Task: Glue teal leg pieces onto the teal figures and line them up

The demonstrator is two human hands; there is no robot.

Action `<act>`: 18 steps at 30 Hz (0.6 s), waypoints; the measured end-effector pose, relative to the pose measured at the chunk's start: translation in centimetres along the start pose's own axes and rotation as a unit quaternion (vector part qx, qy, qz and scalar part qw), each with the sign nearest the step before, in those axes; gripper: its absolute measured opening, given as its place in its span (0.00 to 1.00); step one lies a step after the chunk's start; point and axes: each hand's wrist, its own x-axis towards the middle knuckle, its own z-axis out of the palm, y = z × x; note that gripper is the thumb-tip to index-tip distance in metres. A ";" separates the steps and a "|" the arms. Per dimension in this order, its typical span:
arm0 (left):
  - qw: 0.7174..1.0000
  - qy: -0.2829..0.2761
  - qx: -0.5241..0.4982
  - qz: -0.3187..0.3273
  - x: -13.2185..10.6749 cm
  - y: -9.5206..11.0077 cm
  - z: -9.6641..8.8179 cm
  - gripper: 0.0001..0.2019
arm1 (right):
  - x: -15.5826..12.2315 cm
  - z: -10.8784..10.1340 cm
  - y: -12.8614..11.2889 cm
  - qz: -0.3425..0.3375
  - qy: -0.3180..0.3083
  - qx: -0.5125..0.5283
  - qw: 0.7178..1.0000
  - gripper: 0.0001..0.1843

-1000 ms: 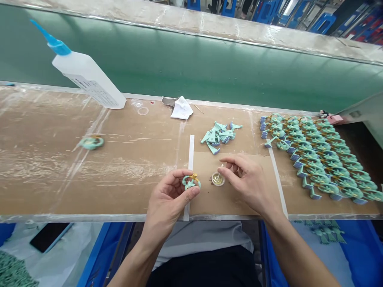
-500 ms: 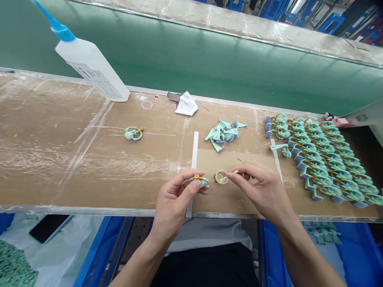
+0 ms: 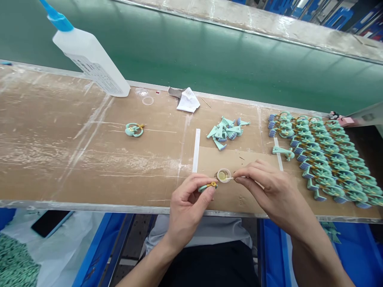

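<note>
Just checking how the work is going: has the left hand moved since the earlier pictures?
Yes, rightward: the left hand now sits closer to the small cup, its teal part well past the white tape strip.

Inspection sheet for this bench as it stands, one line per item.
Surface: worn brown board with whitish scuffs and white tape strips.
Job's things: small green part with a yellow piece; thin stick; small clear cup of yellow liquid.
Clutter: squeeze bottle, white rag, heap of green pieces, rows of green parts.
Hands: left hand pinches the part; right hand pinches the stick, which reaches toward the cup.
Cables: nothing seen.
Surroundings: green panel behind, blue bin below.
</note>
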 end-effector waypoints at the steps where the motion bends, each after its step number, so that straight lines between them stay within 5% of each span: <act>1: 1.000 -0.001 0.010 0.006 0.0 -0.1 0.1 0.06 | 0.0 -0.1 -0.1 -0.008 -0.006 -0.003 1.000 0.11; 9: 0.999 -0.008 0.034 -0.010 -0.2 -0.3 0.1 0.06 | -0.2 0.6 -0.1 0.006 0.045 0.008 0.999 0.08; 14: 0.999 -0.009 0.031 -0.017 -0.3 -0.4 0.2 0.06 | -1.4 1.7 -1.2 0.080 0.179 0.085 0.977 0.06; 18: 0.999 -0.013 0.028 -0.020 -0.3 -0.2 0.2 0.06 | -1.9 2.6 -2.0 0.101 0.203 0.166 0.960 0.06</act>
